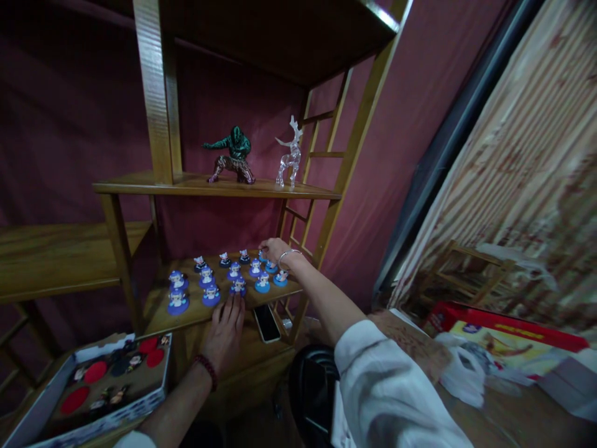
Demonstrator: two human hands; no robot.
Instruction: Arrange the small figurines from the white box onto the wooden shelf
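On the lower wooden shelf [153, 311], several small toy figurines stand in loose rows on round purple, blue and black bases. My right hand [276, 249] reaches to the back right of the group, its fingers closed around a blue-based figurine [262, 256] that they partly hide. Close by stand another blue-based figurine [280, 278] and a white-and-blue one [262, 282]. My left hand [228, 320] rests at the shelf's front edge, fingers stretched forward. Its fingertips are at the base of a purple figurine [237, 285]; whether they touch it I cannot tell.
A black phone [267, 323] lies by the shelf's front edge. Lower left, an open box [161, 386] holds figurines on red and dark bases. Above, a dark crouching statue [236, 155] and a clear deer [290, 155] stand on the upper shelf [196, 184]. A red box [513, 336] lies right.
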